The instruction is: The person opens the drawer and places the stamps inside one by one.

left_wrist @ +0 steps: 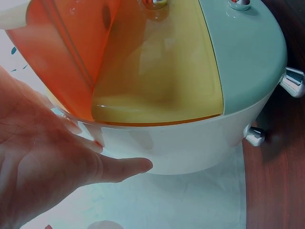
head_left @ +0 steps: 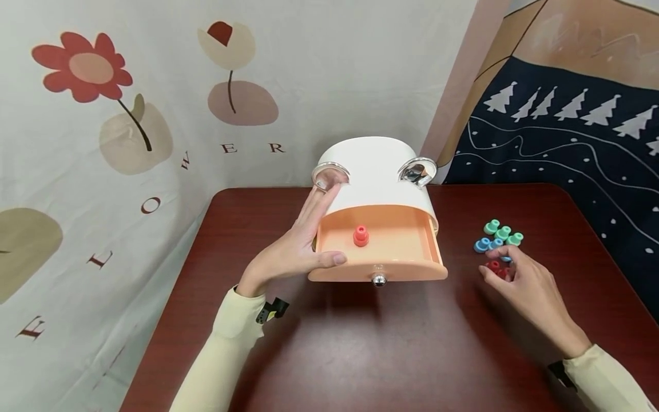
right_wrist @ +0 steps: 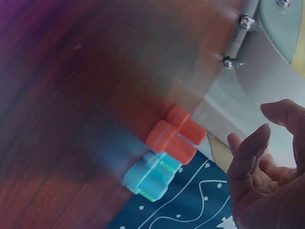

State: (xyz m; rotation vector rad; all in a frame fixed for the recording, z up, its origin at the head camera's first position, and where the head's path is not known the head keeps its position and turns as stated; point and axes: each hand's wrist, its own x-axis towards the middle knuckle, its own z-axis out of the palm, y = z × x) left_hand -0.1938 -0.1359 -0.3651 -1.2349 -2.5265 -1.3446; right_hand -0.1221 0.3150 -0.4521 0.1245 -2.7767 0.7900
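Observation:
A white rounded cabinet stands on the table with its top orange drawer pulled out. One small red stepped peg stands upright in the drawer, left of its middle. My left hand rests along the cabinet's left side, fingers straight, the thumb reaching over the drawer's front corner. To the right, my right hand hovers around red pegs on the table, thumb and index finger apart. In the right wrist view, a gap shows between the fingers and the red pegs.
Blue pegs and green pegs stand in rows just beyond the red ones. Two silver ring handles stick up from the cabinet. Below the orange drawer are a yellow drawer and a green drawer, both closed.

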